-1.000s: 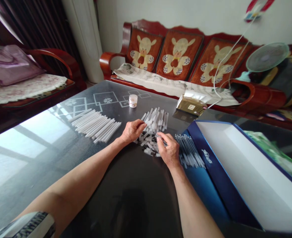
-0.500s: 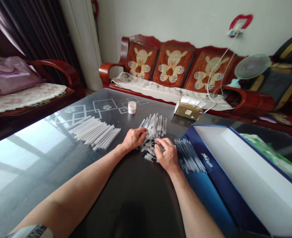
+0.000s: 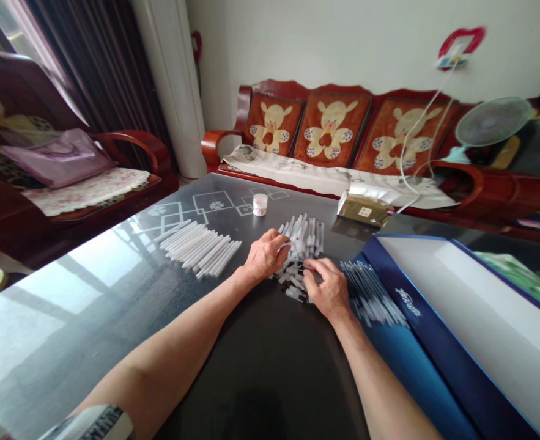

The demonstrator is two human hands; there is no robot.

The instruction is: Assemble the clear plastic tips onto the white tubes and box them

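On the dark glass tabletop (image 3: 255, 360) lies a loose heap of white plastic tubes (image 3: 304, 237), with small black-and-white pieces (image 3: 294, 294) scattered at its near side. My left hand (image 3: 266, 256) rests against the heap, its fingers closed around what looks like a white tube. My right hand (image 3: 329, 290) is curled over the small pieces, and its fingertips hide what it touches. To the left lies a neat row of white tubes (image 3: 199, 247). To the right lies a bundle of thin clear tubes (image 3: 371, 296), close to my right hand.
An open blue box with a white inside (image 3: 428, 354) fills the right side of the table. A small white jar (image 3: 260, 205) and a gold foil packet (image 3: 365, 211) stand at the far edge. Beyond are a red wooden sofa (image 3: 329, 131) and a fan (image 3: 493, 121).
The whole scene has shifted right and down in view as my head moved. My hands remain at the heap, and my right hand sits slightly lower over the small pieces.
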